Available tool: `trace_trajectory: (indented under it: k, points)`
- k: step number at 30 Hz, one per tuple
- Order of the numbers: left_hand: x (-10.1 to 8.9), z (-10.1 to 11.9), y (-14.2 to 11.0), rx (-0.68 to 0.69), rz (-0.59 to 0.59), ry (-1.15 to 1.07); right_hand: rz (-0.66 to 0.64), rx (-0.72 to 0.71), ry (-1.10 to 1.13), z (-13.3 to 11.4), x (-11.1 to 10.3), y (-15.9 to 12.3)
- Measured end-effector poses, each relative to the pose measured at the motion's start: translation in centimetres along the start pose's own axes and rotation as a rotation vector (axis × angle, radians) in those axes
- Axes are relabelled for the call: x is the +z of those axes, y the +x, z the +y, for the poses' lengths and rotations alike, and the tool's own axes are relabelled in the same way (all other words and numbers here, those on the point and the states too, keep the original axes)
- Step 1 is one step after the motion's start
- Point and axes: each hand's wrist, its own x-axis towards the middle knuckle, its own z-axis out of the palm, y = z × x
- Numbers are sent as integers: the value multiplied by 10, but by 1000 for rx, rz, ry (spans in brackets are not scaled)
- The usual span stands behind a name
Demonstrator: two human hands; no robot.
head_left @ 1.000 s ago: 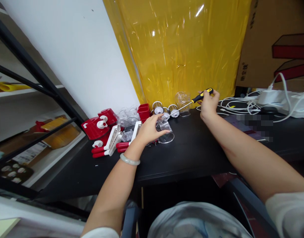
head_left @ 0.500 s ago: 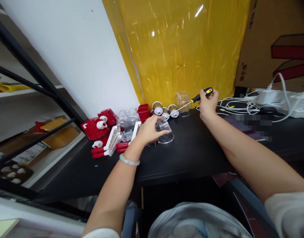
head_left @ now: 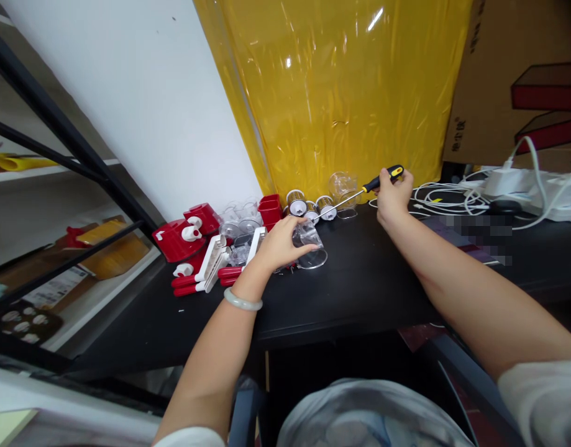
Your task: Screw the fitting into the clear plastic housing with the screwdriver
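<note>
My left hand (head_left: pixel 278 245) rests on a clear plastic funnel-shaped piece (head_left: pixel 310 246) lying on the black table (head_left: pixel 360 285), fingers curled round it. My right hand (head_left: pixel 392 195) grips the black and yellow handle of a screwdriver (head_left: pixel 360 189) at the back of the table. Its metal shaft points left toward small round metal drums (head_left: pixel 308 207) by the yellow plastic sheet (head_left: pixel 336 93).
Red and white plastic parts (head_left: pixel 192 248) and clear cups (head_left: pixel 241 217) are heaped left of my left hand. White cables and a power strip (head_left: pixel 499 189) lie at the right. A cardboard box (head_left: pixel 522 74) stands behind them. A black metal shelf frame (head_left: pixel 66 186) is at the left.
Almost nothing differs; my right hand with the screwdriver has shifted only slightly. My left hand stays on the clear piece.
</note>
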Motion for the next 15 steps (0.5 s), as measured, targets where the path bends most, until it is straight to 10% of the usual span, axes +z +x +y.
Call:
trace_trajectory:
  k: [15]
  points:
    - [0,1,-1,10,35,-20,110,-64,-55,10,-5,27]
